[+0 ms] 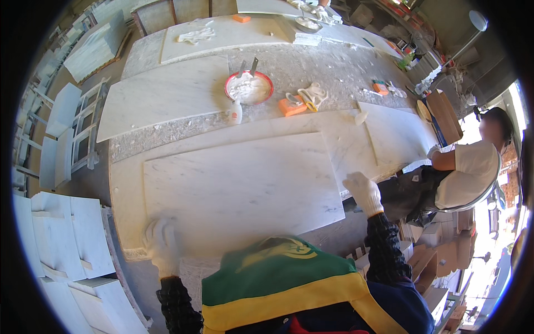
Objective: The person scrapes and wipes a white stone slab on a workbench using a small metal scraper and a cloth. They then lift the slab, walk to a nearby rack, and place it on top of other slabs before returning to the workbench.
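Observation:
A white, grey-veined marble slab [245, 186] lies in front of me on top of a larger pale slab [125, 189], its near edge close to my body. At its near left corner is my left hand [161, 245], in a white glove and smeared by motion, so I cannot tell whether the fingers grip the edge. My right hand [364, 193], also gloved, is just beyond the slab's right edge, with its fingers loosely bent and apart and nothing visible in them. A green and yellow apron [278, 278] covers my front.
Across the dusty table are a red-rimmed bowl [261, 92] of white paste with two scrapers, a white bottle [235, 113], an orange block [292, 106] and gloves [313, 94]. A co-worker [470, 172] stands at right. Stacked slabs [61, 234] stand at left.

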`<action>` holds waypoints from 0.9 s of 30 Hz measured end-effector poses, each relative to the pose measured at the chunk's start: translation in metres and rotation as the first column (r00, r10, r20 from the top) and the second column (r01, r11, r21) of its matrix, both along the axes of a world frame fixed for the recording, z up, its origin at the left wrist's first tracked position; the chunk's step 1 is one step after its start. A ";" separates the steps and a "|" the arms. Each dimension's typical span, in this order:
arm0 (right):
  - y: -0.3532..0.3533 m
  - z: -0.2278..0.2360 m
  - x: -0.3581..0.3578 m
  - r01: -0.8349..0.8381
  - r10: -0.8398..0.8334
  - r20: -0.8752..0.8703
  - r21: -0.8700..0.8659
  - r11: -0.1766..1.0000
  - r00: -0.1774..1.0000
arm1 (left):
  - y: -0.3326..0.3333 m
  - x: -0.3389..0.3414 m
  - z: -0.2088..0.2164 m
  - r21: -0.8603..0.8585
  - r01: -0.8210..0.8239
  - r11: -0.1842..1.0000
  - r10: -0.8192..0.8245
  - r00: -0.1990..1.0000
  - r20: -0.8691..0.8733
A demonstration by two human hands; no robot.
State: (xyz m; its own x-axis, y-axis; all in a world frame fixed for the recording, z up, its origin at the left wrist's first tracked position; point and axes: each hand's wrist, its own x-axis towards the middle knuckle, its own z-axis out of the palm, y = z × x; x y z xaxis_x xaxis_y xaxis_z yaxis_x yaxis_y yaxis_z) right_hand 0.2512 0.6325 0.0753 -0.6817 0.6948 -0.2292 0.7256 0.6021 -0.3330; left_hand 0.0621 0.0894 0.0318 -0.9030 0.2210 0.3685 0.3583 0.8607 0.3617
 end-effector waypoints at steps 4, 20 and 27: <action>0.033 -0.025 -0.099 -0.234 0.285 -0.241 0.219 0.947 0.928 | 0.081 -0.004 0.000 0.037 0.208 0.977 -0.211 0.970 0.119; 0.149 -0.044 -0.266 0.010 0.104 -0.415 0.263 0.965 0.904 | 0.123 -0.014 -0.003 -0.098 0.251 0.963 -0.234 0.959 0.159; 0.115 0.015 -0.154 -0.050 -0.084 -0.925 -0.110 0.993 0.370 | 0.119 -0.015 -0.012 -0.137 0.236 0.962 -0.222 0.969 0.111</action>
